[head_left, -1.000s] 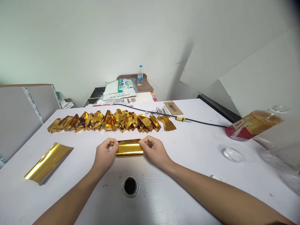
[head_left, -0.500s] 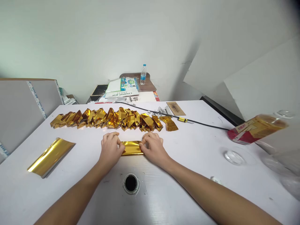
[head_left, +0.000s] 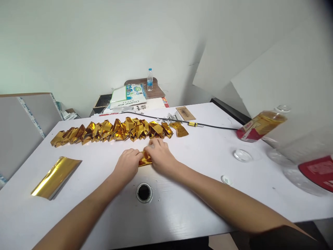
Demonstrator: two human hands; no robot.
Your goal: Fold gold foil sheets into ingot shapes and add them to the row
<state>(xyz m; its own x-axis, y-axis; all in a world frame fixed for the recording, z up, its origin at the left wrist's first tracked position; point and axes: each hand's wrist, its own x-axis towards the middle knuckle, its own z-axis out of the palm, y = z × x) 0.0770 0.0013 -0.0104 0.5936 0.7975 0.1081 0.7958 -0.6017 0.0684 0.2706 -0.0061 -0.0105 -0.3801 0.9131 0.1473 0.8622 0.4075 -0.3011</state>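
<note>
Between my two hands a folded piece of gold foil paper (head_left: pixel 145 159) lies on the white table. My left hand (head_left: pixel 128 161) grips its left end, fingers curled and pressed on the paper. My right hand (head_left: pixel 160 154) is closed over its right part and hides that end. Just beyond the hands stretches a long row of folded gold paper pieces (head_left: pixel 109 131), with one flared piece (head_left: pixel 182 130) at its right end. To the left lies a stack of gold foil sheets (head_left: pixel 56 177).
A black cable (head_left: pixel 166 120) crosses the table's back. At the right stand a tilted-looking bottle of amber liquid (head_left: pixel 261 125) and a clear lid (head_left: pixel 242 155). A round hole (head_left: pixel 144 193) sits in front of my hands. Behind the table is a water bottle (head_left: pixel 150 80).
My right hand has moved left over the gold paper, closer to my left hand, so less of the paper shows. The camera view has shifted to the right.
</note>
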